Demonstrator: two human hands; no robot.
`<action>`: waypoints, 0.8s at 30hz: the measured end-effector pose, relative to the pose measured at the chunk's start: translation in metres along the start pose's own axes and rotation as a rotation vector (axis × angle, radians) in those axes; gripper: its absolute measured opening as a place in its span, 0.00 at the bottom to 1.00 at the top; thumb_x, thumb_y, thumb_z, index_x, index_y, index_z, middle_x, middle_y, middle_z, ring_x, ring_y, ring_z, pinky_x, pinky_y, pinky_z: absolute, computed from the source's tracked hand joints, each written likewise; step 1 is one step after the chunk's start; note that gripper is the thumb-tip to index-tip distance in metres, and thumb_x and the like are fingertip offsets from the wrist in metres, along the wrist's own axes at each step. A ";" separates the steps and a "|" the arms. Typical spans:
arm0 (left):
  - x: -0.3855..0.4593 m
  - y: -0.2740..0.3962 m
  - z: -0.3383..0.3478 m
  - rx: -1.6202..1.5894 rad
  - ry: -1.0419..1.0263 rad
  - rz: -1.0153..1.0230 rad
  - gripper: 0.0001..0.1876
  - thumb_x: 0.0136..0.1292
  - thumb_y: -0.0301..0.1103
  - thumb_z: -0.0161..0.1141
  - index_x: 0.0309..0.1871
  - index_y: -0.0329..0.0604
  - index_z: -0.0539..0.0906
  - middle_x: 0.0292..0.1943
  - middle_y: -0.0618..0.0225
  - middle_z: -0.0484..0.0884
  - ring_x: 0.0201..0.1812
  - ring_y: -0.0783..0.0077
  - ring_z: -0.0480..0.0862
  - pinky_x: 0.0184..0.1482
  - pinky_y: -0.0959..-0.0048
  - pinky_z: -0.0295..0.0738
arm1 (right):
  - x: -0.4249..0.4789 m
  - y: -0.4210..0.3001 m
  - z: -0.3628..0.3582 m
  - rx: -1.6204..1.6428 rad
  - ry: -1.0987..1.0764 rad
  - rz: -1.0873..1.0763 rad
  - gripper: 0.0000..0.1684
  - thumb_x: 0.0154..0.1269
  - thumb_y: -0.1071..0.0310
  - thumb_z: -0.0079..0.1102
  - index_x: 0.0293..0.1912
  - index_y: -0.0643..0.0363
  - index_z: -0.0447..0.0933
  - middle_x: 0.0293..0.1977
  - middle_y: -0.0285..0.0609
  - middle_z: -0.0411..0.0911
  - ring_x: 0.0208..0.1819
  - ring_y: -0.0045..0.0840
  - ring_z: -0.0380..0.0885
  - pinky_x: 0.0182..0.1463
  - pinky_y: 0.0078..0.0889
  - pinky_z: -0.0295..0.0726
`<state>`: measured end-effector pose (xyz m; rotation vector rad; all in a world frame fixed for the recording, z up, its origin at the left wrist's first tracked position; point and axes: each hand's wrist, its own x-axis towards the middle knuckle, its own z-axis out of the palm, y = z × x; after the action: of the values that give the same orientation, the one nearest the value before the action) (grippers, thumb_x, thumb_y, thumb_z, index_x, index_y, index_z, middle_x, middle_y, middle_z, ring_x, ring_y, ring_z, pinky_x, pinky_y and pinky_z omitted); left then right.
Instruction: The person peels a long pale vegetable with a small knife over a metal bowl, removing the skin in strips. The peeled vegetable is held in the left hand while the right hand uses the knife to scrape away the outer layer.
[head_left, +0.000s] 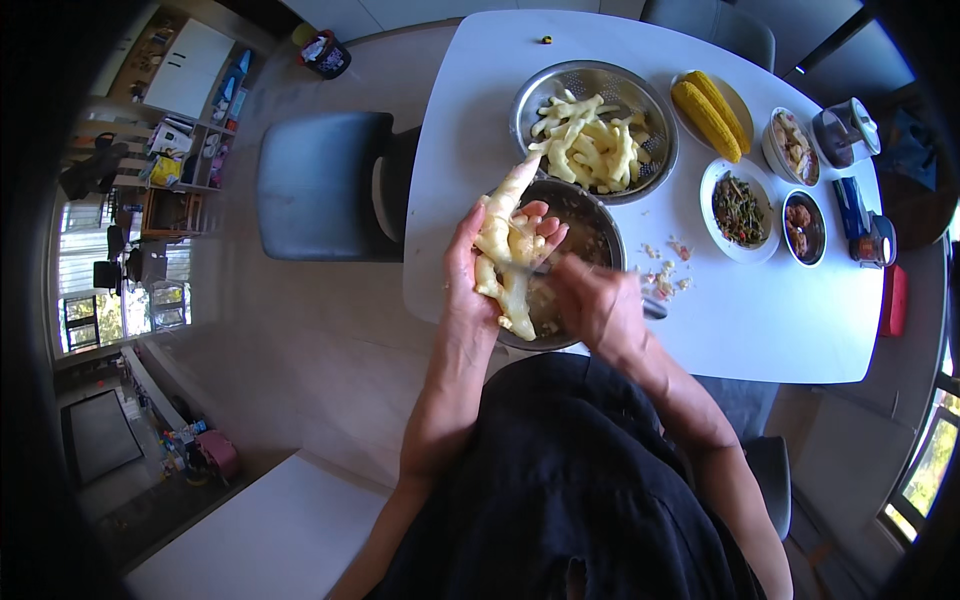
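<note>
A large branched piece of ginger root (496, 234) lies across my left hand (466, 262), the fingers curled behind it. My right hand (604, 300) is closed on a metal utensil with a handle end (655, 308) showing past the palm; motion blur hides its kind. Its blade end (531, 268) touches the ginger. Below both hands is a metal bowl (616, 244) with murky water and floating scraps. Beyond it, a perforated steel colander (521, 112) holds several pale ginger pieces (585, 146), mostly peeled.
Scraps (664, 279) lie on the white table (757, 322) right of the bowl. Farther right are corn cobs (709, 116) on a plate, a plate of cooked greens (741, 210), and bowls of food (795, 146). A blue-grey chair (326, 187) stands at the table's left.
</note>
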<state>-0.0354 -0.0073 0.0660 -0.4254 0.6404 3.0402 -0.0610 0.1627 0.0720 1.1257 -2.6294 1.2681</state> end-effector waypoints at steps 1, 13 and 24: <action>0.001 -0.002 0.000 -0.011 0.014 0.009 0.32 0.76 0.51 0.46 0.69 0.30 0.68 0.53 0.51 0.81 0.53 0.56 0.84 0.62 0.54 0.76 | -0.003 -0.004 0.006 0.044 0.025 -0.066 0.05 0.61 0.73 0.65 0.35 0.58 0.77 0.19 0.45 0.76 0.19 0.42 0.78 0.25 0.41 0.78; -0.005 0.000 -0.003 0.012 0.019 0.014 0.33 0.75 0.52 0.47 0.65 0.24 0.68 0.51 0.50 0.81 0.58 0.52 0.81 0.64 0.57 0.75 | 0.011 0.000 0.011 0.000 0.106 0.118 0.06 0.64 0.70 0.64 0.33 0.57 0.75 0.23 0.49 0.80 0.22 0.46 0.80 0.27 0.44 0.78; -0.002 0.008 0.001 0.185 0.061 0.113 0.32 0.74 0.55 0.48 0.64 0.32 0.73 0.48 0.55 0.83 0.49 0.62 0.84 0.56 0.61 0.80 | -0.001 0.000 0.006 0.090 0.039 0.085 0.09 0.64 0.68 0.63 0.32 0.58 0.72 0.20 0.47 0.78 0.21 0.43 0.79 0.24 0.43 0.76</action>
<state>-0.0343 -0.0142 0.0704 -0.4941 0.9714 3.0436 -0.0587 0.1596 0.0678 0.9986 -2.6430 1.4224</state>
